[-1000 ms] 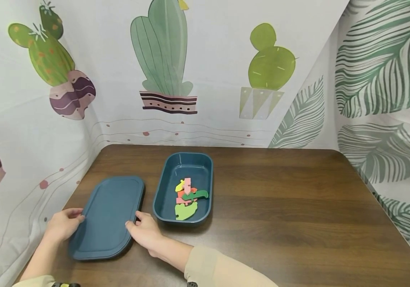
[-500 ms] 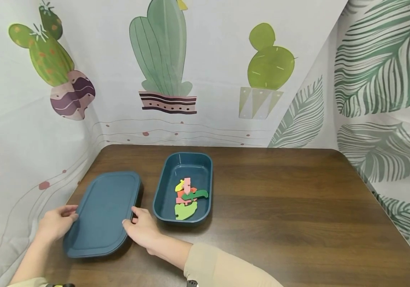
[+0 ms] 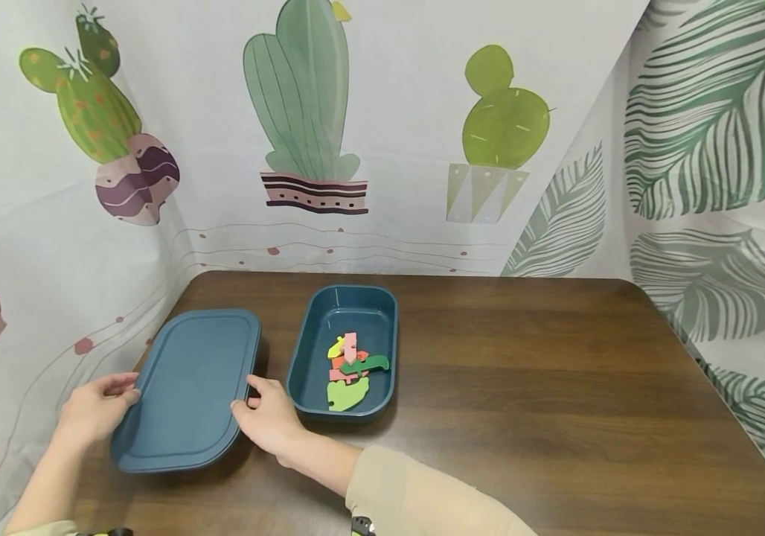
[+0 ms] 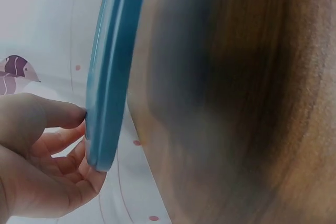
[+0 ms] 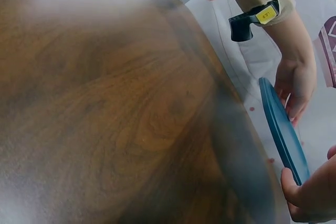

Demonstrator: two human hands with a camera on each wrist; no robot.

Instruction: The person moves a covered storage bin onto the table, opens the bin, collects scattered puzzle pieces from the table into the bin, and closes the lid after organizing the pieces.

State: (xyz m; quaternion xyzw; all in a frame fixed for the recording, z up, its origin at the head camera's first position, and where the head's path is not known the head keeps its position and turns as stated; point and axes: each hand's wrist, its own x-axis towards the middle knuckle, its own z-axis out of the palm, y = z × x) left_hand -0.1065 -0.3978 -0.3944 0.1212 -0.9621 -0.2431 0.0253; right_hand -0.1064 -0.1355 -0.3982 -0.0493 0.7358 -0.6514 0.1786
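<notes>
A dark teal rectangular lid [image 3: 187, 388] hangs a little above the wooden table [image 3: 523, 387], with its shadow underneath. My left hand [image 3: 103, 402] pinches its left edge and my right hand [image 3: 258, 411] pinches its right edge. Just to the right stands an open teal box [image 3: 382, 298] holding several coloured foam puzzle pieces [image 3: 349, 368]. In the left wrist view the lid [image 4: 113, 66] shows edge-on, with my left hand's thumb and fingers [image 4: 42, 156] on either side of its rim. The right wrist view shows the lid [image 5: 283, 129] between the left hand [image 5: 294, 85] and the right hand's fingers [image 5: 315, 192].
Printed cactus and leaf curtains close in the table on the left, back and right. The table edge runs close beside the left hand. Bare brown tabletop [image 3: 557, 417] stretches right of the box. A black strap with a yellow tag [image 5: 252, 17] sits on the left wrist.
The lid has come up off the table and shifted slightly away from me and to the left, held by both hands throughout. The box and its pieces have not moved.
</notes>
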